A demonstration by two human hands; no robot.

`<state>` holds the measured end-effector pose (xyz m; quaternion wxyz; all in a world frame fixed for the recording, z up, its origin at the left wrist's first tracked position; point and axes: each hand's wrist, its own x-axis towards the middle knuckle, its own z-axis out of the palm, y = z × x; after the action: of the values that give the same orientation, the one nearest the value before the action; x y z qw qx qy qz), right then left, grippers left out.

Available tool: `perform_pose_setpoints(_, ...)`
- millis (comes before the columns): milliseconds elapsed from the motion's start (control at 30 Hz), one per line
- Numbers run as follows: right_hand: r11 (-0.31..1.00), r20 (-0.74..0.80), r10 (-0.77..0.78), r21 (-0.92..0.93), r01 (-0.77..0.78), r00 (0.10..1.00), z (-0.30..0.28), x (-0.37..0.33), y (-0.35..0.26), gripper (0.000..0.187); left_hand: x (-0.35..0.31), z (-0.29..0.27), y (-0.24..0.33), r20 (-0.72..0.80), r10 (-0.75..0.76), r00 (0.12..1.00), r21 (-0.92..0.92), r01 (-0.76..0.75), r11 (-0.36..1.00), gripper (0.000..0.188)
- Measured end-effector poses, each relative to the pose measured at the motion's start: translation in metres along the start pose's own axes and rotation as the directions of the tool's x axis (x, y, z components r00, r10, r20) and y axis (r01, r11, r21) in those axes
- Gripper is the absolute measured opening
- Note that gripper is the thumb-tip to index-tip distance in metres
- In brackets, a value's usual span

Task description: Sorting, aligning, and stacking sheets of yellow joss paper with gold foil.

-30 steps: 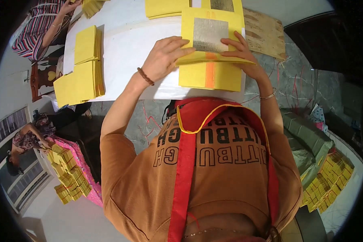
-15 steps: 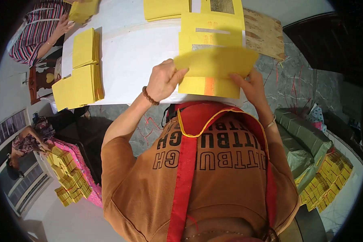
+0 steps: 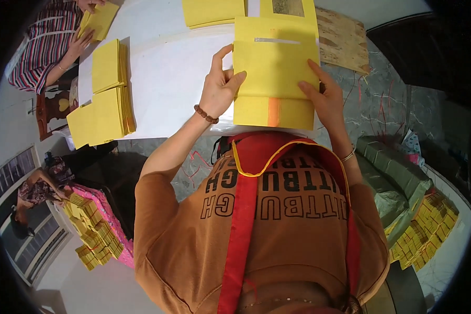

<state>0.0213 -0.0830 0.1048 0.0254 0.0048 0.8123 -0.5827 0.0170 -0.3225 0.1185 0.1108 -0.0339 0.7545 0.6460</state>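
Observation:
A yellow paper sheet (image 3: 275, 68) lies almost flat over other yellow paper pieces at the table's front edge. Its left edge is between the thumb and fingers of my left hand (image 3: 222, 89). On the opposite edge, my right hand (image 3: 325, 97) has its thumb on top and its index finger stretched along the side. Just below the sheet, a yellow paper piece (image 3: 298, 114) with an orange strip (image 3: 273, 111) shows nearest my body. Beyond it, another yellow piece (image 3: 311, 23) with a silvery window pokes out.
Yellow paper stacks stand on the white table (image 3: 162, 78): one at the left (image 3: 102, 112), one farther back (image 3: 214, 13). A co-worker in a striped top (image 3: 49, 39) handles yellow paper at far left. A wooden board (image 3: 343, 42) adjoins on the right. Bundled yellow stacks (image 3: 426, 230) sit lower right.
The sheet, bent up and held over the stack before, has come down flat on it and covers more of the pieces beneath. My fingers have moved along its side edges.

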Motion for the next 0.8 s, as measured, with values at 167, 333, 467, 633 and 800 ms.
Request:
perform_pose_setpoints(167, 0.990, 0.036, -0.009, -0.141, 0.014, 0.999, -0.002, 0.003, 0.001, 0.049, 0.002, -0.003, -0.001, 0.021, -0.019, 1.000, -0.010, 0.019, 1.000, 0.057)
perform_pose_setpoints(333, 0.991, 0.041, 0.018, -0.131, -0.012, 0.999, -0.005, 0.005, 0.000, 0.048, 0.001, 0.000, 0.019, -0.080, 0.427, 0.901, 0.590, -0.303, 0.749, 0.062)
perform_pose_setpoints(467, 0.987, 0.043, -0.001, -0.163, 0.008, 0.999, -0.003, 0.003, -0.003, 0.047, -0.014, 0.017, 0.033, 0.387, 0.581, 0.716, 0.701, -0.637, 0.319, 0.067)
perform_pose_setpoints(633, 0.989, 0.080, 0.085, -0.131, -0.075, 0.993, -0.003, 0.001, -0.007, 0.048, -0.008, 0.024, 0.015, 0.681, 0.312, 0.662, 0.574, -0.748, 0.333, 0.067)
perform_pose_setpoints(800, 0.559, 0.124, -0.360, -0.765, 0.320, 0.925, 0.013, -0.027, -0.028, 0.056, -0.003, 0.021, 0.011, 0.706, 0.266, 0.657, 0.584, -0.752, 0.307, 0.064)
